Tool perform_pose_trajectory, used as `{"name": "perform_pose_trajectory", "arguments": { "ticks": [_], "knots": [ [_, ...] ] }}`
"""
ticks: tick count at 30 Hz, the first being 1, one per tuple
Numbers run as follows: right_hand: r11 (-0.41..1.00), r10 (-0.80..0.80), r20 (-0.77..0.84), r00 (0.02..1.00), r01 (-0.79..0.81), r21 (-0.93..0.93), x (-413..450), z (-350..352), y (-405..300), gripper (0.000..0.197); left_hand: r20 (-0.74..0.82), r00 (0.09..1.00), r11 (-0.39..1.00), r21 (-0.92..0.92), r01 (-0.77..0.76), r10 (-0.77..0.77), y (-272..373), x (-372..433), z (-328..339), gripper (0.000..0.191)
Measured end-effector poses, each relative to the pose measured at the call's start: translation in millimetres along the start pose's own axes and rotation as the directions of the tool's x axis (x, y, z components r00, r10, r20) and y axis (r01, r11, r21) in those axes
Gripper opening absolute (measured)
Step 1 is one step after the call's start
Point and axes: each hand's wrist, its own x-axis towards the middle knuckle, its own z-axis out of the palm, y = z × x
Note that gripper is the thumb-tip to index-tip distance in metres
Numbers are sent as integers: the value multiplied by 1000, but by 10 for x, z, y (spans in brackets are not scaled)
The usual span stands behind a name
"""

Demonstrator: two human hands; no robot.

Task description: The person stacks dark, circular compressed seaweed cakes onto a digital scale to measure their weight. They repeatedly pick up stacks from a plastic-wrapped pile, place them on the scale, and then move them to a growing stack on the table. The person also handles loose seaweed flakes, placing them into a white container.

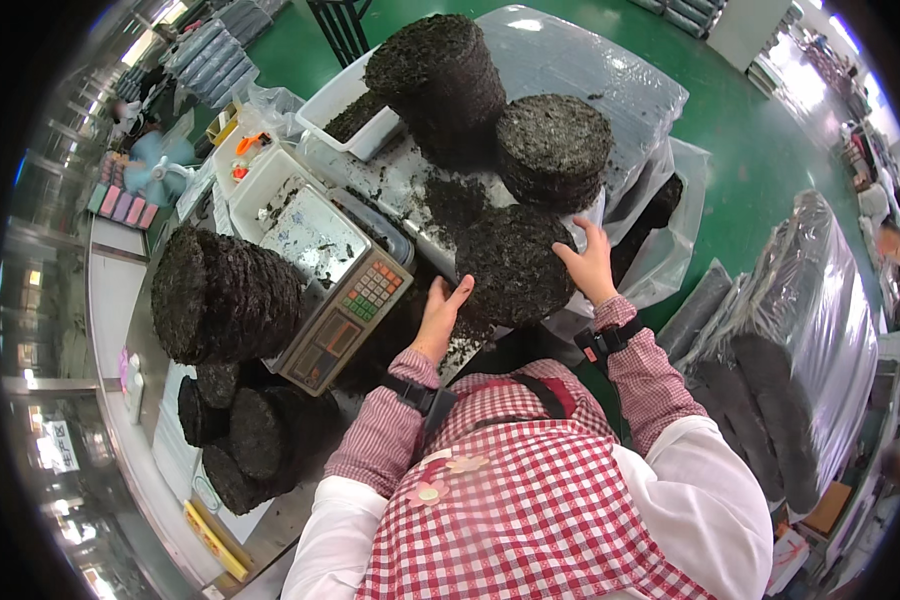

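Note:
Round dark dried seaweed discs [516,266] lie in front of me, between my two hands. My left hand [441,311] is at their left edge, thumb and fingers apart. At their right edge is my right hand [589,259], its fingers spread; whether either hand grips them is unclear. Just beyond stands a shorter seaweed stack [555,150], with a taller stack [439,86] behind it to the left. A digital weighing scale [345,322] sits left of my left hand, and another seaweed stack [225,296] leans on its side at the scale's far left.
A white plastic tub [322,112] with seaweed crumbs stands beyond the scale. More dark seaweed stacks [259,435] lie lower left. Clear plastic bags [671,247] hang at the right table side. Plastic-wrapped bundles [795,345] stand at the right. Loose crumbs [454,199] lie on the table.

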Motion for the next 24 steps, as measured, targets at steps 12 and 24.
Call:
{"name": "perform_pose_trajectory", "arguments": {
  "ticks": [12, 24],
  "knots": [
    [790, 10, 484, 875, -304, 532, 120, 10, 316, 92, 173, 985, 972, -235, 20, 21, -108, 79, -3, 63],
    [881, -459, 504, 732, 302, 364, 441, -335, 8, 118, 254, 878, 565, 685, -460, 407, 265, 271, 36, 124]
  ]
}}
